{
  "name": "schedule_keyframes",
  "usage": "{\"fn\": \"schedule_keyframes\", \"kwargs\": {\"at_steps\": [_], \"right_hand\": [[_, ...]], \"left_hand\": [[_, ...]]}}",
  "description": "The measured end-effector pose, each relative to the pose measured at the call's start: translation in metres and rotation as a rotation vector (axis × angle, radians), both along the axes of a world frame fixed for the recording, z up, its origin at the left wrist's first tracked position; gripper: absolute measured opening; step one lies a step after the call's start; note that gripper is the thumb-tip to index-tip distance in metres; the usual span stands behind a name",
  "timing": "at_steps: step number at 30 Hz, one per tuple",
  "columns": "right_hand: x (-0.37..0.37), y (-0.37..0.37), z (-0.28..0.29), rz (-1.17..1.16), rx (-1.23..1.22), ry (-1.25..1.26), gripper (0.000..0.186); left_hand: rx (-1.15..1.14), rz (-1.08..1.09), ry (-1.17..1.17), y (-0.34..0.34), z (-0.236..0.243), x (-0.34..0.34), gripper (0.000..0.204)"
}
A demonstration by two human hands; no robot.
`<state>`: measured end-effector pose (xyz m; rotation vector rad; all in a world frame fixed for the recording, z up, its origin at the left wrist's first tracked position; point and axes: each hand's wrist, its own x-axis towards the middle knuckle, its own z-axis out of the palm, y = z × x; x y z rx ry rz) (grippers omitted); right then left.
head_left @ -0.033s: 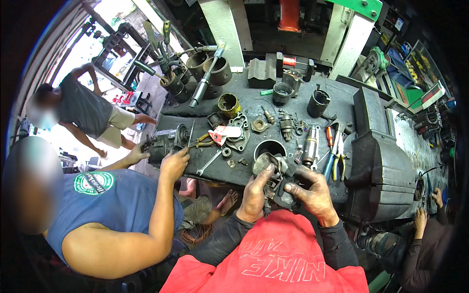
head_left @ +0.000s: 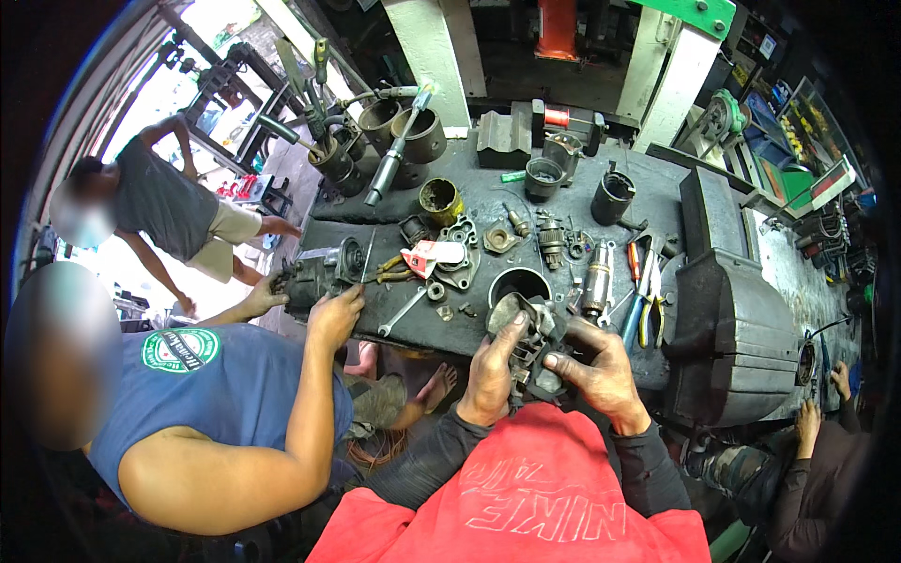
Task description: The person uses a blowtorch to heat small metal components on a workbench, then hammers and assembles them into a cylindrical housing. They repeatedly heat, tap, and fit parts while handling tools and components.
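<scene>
Left hand and right hand pinch a dark, blocky metal part. They're by the black bench's near edge.

1. Held part, lower centre: metal look, rough, grimy.
2. Bench: matt, scuffed top.
3. Wrench, left of centre: smooth, shiny metal.
4. Ribbed housing, right: dull sheen.
5. Shirt, bottom: matt cloth.

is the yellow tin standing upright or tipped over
Upright: the yellow tin stands on the workbench, its open mouth facing up and its side wall visible below the rim.
</scene>
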<state>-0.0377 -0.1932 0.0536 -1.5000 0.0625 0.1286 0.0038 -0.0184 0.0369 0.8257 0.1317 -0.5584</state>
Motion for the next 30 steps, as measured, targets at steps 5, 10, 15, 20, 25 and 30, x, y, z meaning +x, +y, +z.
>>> {"fn": "schedule_keyframes", "kwargs": {"at_steps": [5, 10, 15, 20, 25, 30], "right_hand": [[0.002, 0.000, 0.008, 0.057, -0.019, -0.061, 0.044], [0.001, 0.005, 0.004, -0.102, -0.389, -0.217, 0.044], [0.009, 0.013, -0.003, -0.318, -0.605, -0.402, 0.040], [0.008, 0.019, 0.005, -0.173, -0.422, -0.329, 0.041], [0.008, 0.005, 0.030, 0.011, -0.508, -0.563, 0.041], [-0.013, 0.007, 0.057, -0.140, -0.525, -0.677, 0.038]], "left_hand": [[0.056, -0.028, -0.080, -0.001, -0.001, 0.007, 0.055], [0.124, -0.029, -0.222, -0.005, -0.003, 0.004, 0.054], [0.238, 0.046, -0.307, -0.007, 0.007, 0.000, 0.045], [0.230, 0.041, -0.272, 0.006, 0.013, 0.004, 0.043], [0.140, -0.054, -0.310, 0.018, 0.013, 0.003, 0.048], [-0.005, -0.041, -0.386, 0.026, 0.018, -0.006, 0.049]]}}
